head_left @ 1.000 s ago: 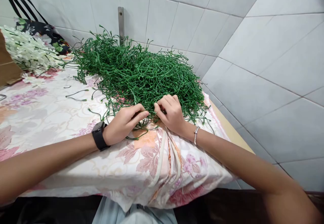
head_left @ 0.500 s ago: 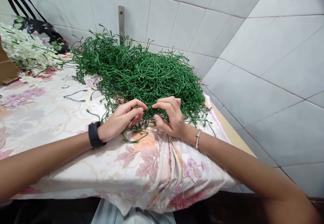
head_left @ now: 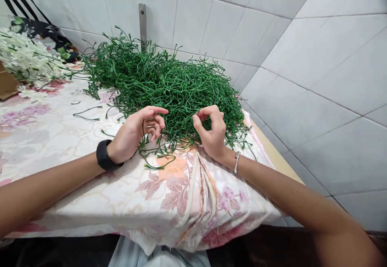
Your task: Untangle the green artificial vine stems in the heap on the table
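Fingers (head_left: 159, 110) of our left hand (head_left: 123, 138) had opened since half a second earlier: the index now reached straight out over the heap of green stems (head_left: 175, 81), while the others hung loosely curled below it. A thin stem (head_left: 143, 127) showed between those fingers and the palm, but we could not tell whether we had hold of it. On our right hand (head_left: 214, 134) the thumb and index, spread apart in that earlier frame, had come together at the tips; we could not tell whether they pinched a stem. Our index fingertips had nearly met then; now we held the two hands wider apart, both at the front of the heap. That heap lay where it had been, at the back of the worktop (head_left: 281, 158), just beside the tiled wall (head_left: 193, 21). Several loose stems (head_left: 160, 167) lay on the floral cloth (head_left: 72, 142) between our hands and nearer to us, and another loop (head_left: 87, 116) lay left of the heap. White flowers (head_left: 27, 59) stayed piled at the far left.
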`<state>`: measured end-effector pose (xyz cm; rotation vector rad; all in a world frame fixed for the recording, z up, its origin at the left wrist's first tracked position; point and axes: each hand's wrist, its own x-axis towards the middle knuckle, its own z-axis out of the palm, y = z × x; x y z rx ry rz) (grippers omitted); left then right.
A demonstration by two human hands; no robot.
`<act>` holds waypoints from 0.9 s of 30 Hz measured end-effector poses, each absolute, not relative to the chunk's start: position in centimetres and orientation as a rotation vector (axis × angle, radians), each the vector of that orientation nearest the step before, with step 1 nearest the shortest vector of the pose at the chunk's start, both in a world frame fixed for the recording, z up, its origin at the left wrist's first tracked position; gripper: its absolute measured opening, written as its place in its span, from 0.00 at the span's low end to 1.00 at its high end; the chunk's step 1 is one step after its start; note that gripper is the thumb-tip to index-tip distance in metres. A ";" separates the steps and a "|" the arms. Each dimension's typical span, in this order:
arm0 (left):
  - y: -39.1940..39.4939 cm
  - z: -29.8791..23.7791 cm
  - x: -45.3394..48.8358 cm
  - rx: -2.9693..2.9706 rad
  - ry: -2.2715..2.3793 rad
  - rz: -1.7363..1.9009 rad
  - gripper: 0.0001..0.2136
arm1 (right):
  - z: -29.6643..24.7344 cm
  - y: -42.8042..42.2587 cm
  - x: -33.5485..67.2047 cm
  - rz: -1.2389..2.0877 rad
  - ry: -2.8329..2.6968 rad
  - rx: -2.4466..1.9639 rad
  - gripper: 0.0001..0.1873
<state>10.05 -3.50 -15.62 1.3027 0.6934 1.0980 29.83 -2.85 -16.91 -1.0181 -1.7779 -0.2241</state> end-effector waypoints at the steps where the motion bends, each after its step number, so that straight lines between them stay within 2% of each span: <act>1: -3.4 -15.5 10.0 1.269 0.674 1.110 0.15 | -16.9 -2.8 29.8 -0.210 -1.753 -1.029 0.04; 6: -3.2 -15.0 9.8 1.219 0.624 1.166 0.21 | -17.1 -2.9 29.9 -0.219 -1.699 -0.976 0.07; 14: -3.8 -15.3 10.0 1.431 0.522 1.053 0.23 | -17.2 -4.1 29.5 -0.507 -2.177 -0.585 0.09; 20: -4.6 -15.7 10.3 1.735 0.499 0.913 0.29 | -17.1 -3.9 29.6 -0.527 -2.272 -0.630 0.18; 27: -5.3 -15.4 9.7 2.036 0.406 0.736 0.31 | -17.1 -3.9 30.0 -0.584 -2.444 -0.404 0.17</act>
